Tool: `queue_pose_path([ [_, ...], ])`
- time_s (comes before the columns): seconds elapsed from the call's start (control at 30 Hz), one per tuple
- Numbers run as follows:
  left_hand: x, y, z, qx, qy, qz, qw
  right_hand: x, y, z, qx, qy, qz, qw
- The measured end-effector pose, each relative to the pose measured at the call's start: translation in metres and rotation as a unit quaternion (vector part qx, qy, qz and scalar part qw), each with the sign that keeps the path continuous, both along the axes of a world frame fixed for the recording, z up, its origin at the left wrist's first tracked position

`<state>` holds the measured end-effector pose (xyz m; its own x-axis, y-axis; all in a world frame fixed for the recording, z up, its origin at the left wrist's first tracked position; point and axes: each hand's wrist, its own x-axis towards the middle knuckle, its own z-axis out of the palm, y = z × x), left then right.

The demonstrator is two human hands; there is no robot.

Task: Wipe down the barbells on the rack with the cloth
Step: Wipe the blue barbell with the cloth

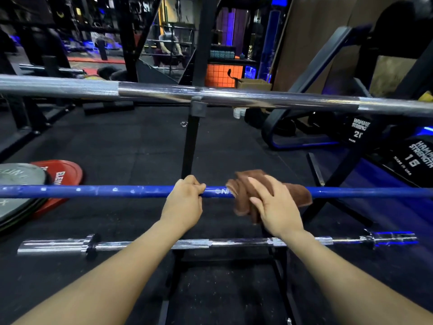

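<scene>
Two hands, left hand (pixel 185 202) fingers gripping blue barbell (pixel 93 191), right hand (pixel 274 205) fingers flat on cloth (pixel 243 195)

Your left hand (pixel 185 202) grips the blue barbell (pixel 93 191); your right hand (pixel 274 205) presses the brown cloth (pixel 243 198) over it just beside; a chrome barbell (pixel 210 92) sits above, another chrome bar (pixel 145 245) below.

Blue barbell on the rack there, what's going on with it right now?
A person is wiping the blue barbell on the rack. The left hand grips the bar to steady it, fingers curled over it. The right hand presses a brown cloth draped over the bar just beside it. A silver barbell sits above and a chrome one below, both untouched.
</scene>
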<state>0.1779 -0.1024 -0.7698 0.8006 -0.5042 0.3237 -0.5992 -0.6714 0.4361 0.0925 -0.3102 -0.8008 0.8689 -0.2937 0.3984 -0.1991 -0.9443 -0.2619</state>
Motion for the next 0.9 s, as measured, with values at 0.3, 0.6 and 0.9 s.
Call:
queue_pose_path([
  [0.3, 0.011, 0.025, 0.008, -0.002, 0.05, 0.022, 0.998, 0.037, 0.104, 0.02, 0.031, 0.061, 0.012, 0.998],
  [0.6, 0.034, 0.096, 0.012, 0.093, -0.003, 0.058, 0.994, 0.019, 0.065, 0.023, 0.031, 0.051, -0.04, 0.997],
  [0.9, 0.043, 0.097, 0.007, 0.113, -0.056, 0.069, 0.99, 0.051, 0.119, 0.024, -0.034, 0.039, -0.005, 0.999],
])
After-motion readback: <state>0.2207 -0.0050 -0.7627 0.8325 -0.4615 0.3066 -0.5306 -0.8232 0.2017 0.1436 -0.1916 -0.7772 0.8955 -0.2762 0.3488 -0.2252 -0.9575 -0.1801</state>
